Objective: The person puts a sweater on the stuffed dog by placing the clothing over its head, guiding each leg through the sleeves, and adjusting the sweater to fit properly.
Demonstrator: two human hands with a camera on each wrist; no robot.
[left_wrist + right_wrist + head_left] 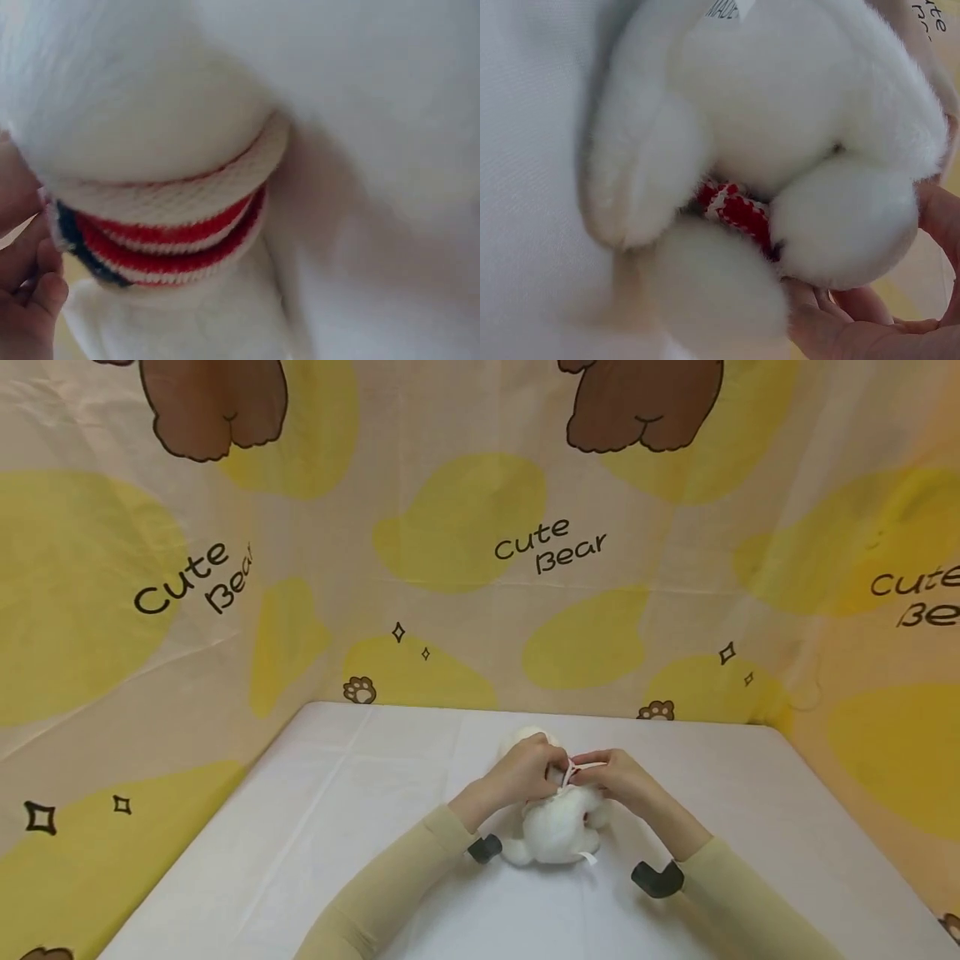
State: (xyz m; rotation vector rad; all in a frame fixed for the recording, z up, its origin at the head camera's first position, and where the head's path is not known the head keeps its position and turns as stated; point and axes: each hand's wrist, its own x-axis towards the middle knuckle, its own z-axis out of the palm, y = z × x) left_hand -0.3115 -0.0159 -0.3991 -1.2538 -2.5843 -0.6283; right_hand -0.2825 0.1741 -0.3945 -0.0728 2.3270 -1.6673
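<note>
A white plush toy [555,831] lies on the table with a small white label [588,858] at its lower end. Around its neck runs a knitted scarf [172,259], white with red stripes and a navy part. My left hand [525,770] pinches the scarf at the toy's neck, its fingers curled. Opposite it, my right hand [621,778] pinches a pale strip of the scarf between thumb and fingers. In the right wrist view, a red and white part of the scarf [742,215] shows between the toy's rounded limbs; the right fingertips are partly hidden behind the plush.
The toy rests on a white-covered table [360,810]. A printed yellow and cream cloth [465,610] stands behind and at both sides. Black wrist mounts [657,879] sit under both forearms, close to the table.
</note>
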